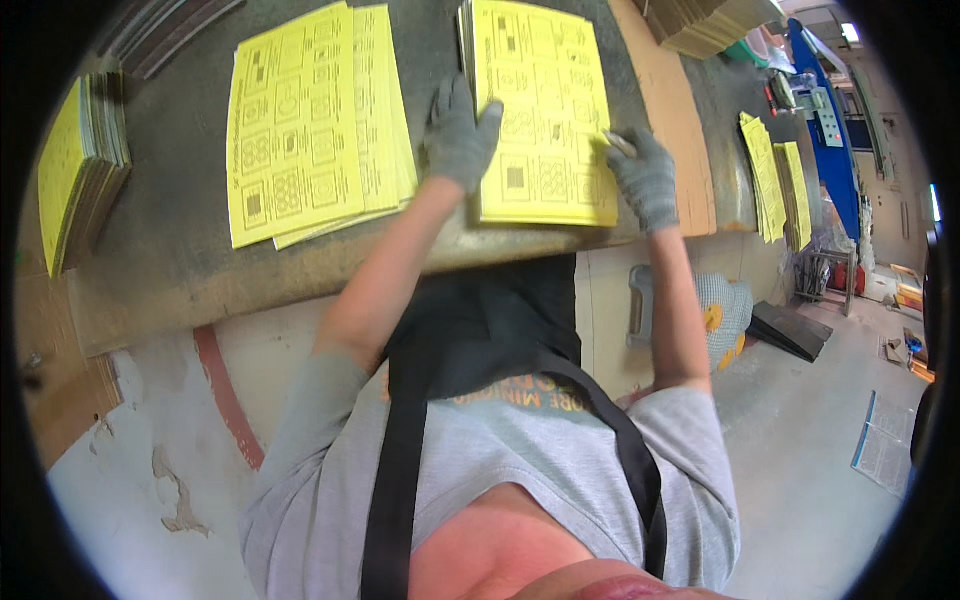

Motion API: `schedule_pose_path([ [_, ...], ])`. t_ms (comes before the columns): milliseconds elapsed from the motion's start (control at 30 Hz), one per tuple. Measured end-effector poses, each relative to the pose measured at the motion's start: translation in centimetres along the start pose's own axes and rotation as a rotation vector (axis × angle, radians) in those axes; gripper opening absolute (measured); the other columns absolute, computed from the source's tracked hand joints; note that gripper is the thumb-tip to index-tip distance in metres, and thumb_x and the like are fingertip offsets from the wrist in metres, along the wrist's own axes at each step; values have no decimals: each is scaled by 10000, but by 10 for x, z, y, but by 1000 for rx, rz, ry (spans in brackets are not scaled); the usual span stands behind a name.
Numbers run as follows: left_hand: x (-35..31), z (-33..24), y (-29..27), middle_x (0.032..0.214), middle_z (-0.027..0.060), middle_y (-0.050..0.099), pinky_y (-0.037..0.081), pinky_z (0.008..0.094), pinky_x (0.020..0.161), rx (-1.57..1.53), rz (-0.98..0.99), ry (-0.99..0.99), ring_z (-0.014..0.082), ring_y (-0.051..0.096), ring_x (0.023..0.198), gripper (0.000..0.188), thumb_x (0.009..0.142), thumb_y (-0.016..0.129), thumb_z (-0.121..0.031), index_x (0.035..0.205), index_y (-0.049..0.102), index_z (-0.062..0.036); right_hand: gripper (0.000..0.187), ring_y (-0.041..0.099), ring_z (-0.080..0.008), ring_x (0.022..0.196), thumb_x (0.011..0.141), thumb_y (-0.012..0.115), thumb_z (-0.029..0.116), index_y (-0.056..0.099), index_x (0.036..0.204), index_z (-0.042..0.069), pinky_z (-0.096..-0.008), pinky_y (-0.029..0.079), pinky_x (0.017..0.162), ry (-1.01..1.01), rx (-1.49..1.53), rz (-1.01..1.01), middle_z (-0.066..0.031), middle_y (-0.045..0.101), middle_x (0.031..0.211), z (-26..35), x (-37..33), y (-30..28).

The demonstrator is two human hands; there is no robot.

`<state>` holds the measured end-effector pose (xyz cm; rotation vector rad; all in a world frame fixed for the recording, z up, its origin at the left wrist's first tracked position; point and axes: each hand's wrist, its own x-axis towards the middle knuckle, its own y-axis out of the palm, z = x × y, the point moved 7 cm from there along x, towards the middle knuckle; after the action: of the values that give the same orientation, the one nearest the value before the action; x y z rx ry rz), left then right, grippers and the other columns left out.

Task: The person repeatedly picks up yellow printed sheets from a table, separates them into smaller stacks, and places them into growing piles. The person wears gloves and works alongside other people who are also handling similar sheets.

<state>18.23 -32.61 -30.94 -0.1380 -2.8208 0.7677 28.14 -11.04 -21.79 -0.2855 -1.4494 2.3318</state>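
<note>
A stack of yellow printed sheets point(545, 120) lies on the dark worktable before me, its left side showing layered edges. My left hand point(462, 137), in a grey glove, rests along the stack's left edge, thumb apart from the fingers. At the right edge, my gloved right hand point(645, 178) is closed around a small, pale, slim tool point(620, 144); its exact kind is unclear. Left of the stack, more yellow printed sheets point(300, 130) lie overlapping and slightly askew.
Another yellow-topped stack point(75, 170) stands at the far left. Brown cardboard point(675, 130) lies right of the middle stack, with narrow yellow bundles point(780, 180) beyond. Cardboard pieces point(705, 22) are piled at the back right. The worktable's front edge point(250, 290) runs before my body.
</note>
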Motion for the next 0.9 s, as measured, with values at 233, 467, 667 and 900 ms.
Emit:
schedule_pose_path([
  [233, -19, -17, 8, 1363, 295, 287, 209, 452, 1084, -176, 192, 1, 406, 250, 1298, 707, 858, 518, -440, 1335, 292, 31, 227, 644, -267, 828, 786, 658, 208, 632, 973, 82, -349, 496, 745, -156, 208, -238, -131, 668, 907, -27, -27, 17],
  [467, -15, -54, -22, 1374, 220, 364, 322, 428, 1026, -4, 48, 110, 341, 329, 1283, 707, 832, 587, -322, 1396, 269, -36, 182, 625, -184, 787, 780, 651, 112, 630, 948, 48, -304, 493, 746, -38, 423, -176, -110, 664, 862, -25, -24, 15],
  [667, -1, -49, -52, 1172, 212, 568, 489, 330, 853, -596, 17, 104, 272, 603, 1003, 577, 864, 558, -173, 1381, 324, -69, 181, 613, -168, 796, 842, 613, 125, 613, 1002, 40, -285, 481, 759, -225, 593, -320, -104, 660, 879, -15, -24, 0],
  [900, 41, 108, -233, 1068, 178, 584, 465, 338, 830, 75, -342, -31, 259, 570, 911, 501, 884, 546, -286, 1304, 441, -33, 317, 637, -295, 808, 839, 622, 275, 575, 1046, 39, -349, 493, 730, -159, 200, -195, -177, 646, 888, -15, -4, 0],
])
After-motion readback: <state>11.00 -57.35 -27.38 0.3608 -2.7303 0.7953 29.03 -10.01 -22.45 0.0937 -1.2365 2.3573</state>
